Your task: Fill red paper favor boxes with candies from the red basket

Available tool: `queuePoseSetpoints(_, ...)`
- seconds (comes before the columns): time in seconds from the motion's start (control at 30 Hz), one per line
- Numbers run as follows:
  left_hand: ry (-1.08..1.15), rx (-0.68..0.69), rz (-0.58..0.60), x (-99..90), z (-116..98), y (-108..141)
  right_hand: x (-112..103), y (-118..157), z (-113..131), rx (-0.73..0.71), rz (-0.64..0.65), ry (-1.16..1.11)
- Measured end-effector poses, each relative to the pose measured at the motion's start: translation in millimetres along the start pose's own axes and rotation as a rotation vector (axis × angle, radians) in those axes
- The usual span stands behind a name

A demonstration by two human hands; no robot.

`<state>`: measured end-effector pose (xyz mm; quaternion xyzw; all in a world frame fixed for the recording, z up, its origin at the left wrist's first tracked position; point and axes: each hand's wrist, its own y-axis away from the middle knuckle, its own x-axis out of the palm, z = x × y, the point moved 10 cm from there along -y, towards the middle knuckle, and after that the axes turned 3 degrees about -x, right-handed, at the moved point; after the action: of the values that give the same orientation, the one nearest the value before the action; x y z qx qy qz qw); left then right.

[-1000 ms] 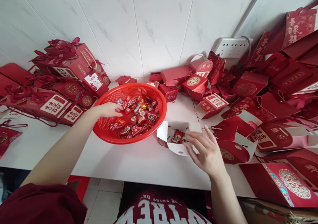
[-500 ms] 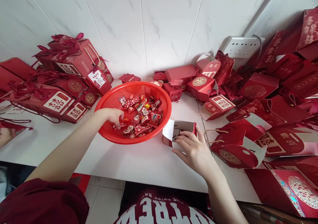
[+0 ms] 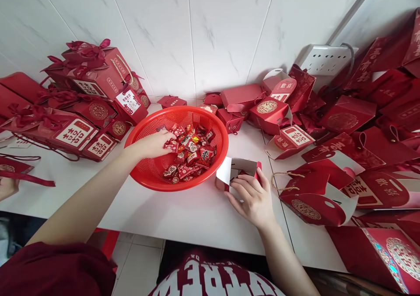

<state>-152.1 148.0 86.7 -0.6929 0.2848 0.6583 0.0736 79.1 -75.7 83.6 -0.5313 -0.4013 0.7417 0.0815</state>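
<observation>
My left hand [image 3: 159, 143] reaches into a red plastic basket [image 3: 179, 183] with perforated sides. Its fingers curl around wrapped candy [image 3: 171, 146] at the left of the pile; the fingertips are partly hidden. Several small red-wrapped sweets [image 3: 192, 156] lie heaped beside it. To the right of the basket, a small red gift box [image 3: 224, 173] stands with its top open and its white inside showing. My right hand [image 3: 251, 195] grips this box, fingers over its near side and rim. Red pieces are partly visible inside it.
Tied red gift boxes [image 3: 92, 112] are stacked at the left. More boxes, some with flaps raised, crowd the right [image 3: 315, 195] and the wall. A white power strip [image 3: 328, 60] leans at the back right. Another person's hand [image 3: 8, 187] holds a dark red ribbon [image 3: 36, 180] at the far left.
My left hand has moved up and right within the basket, onto other sweets. My right hand stays on the box. At the far left, the other person's ribbon has come further into view.
</observation>
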Motion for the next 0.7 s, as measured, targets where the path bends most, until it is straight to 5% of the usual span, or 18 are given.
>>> queuePoseSetpoints(0.13, 0.047, 0.146, 0.123, 6.0, -49, 10, -12, 9, -4, 0.035, -0.122, 0.021)
queuePoseSetpoints(0.27, -0.037, 0.173, 0.322, 32.8, -76, 19, -16, 14, -10, 0.076, -0.164, 0.016)
queuePoseSetpoints(0.43, -0.1, 0.148, 0.396, 56.3, -77, 15, -16, 17, -10, 0.093, -0.196, -0.036)
queuePoseSetpoints(0.7, -0.093, 0.089, 0.403, 58.5, -67, 10, -29, 43, -61, 0.52, -0.433, -0.177)
